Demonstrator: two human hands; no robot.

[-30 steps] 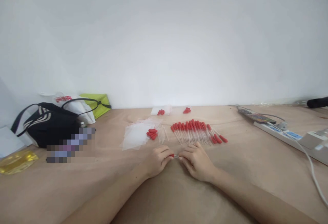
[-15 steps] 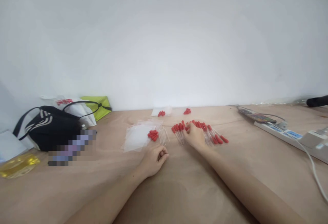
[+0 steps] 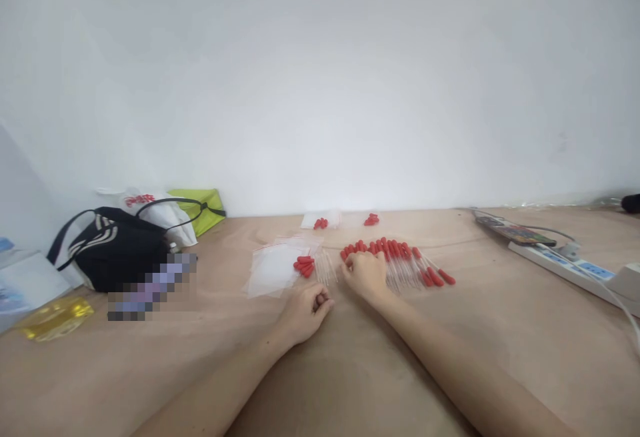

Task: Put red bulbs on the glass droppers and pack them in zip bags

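Note:
Curled into a loose fist, my left hand (image 3: 306, 313) rests on the table with nothing visible in it. Just beyond it are several loose red rubber bulbs (image 3: 304, 265) and a small bundle of thin clear tubes (image 3: 327, 267). My right hand (image 3: 367, 275) lies over the left part of a row of droppers (image 3: 405, 270) with red bulbs and clear stems. Its fingers are bent down and closed; their tips and whatever they grip are hidden. A few droppers at the row's right end lie with their bulbs toward me.
Clear zip bags (image 3: 273, 270) lie fanned out left of the bulbs. Two small groups of red bulbs (image 3: 321, 223) lie on bags near the wall. A black bag (image 3: 120, 250) and a yellow packet (image 3: 56, 318) are at left; a phone (image 3: 520, 231) and a power strip (image 3: 555, 267) at right.
My right hand has shifted left along the dropper row and now covers the stems at its left end. My left hand keeps its curled pose. The view has swung slightly left.

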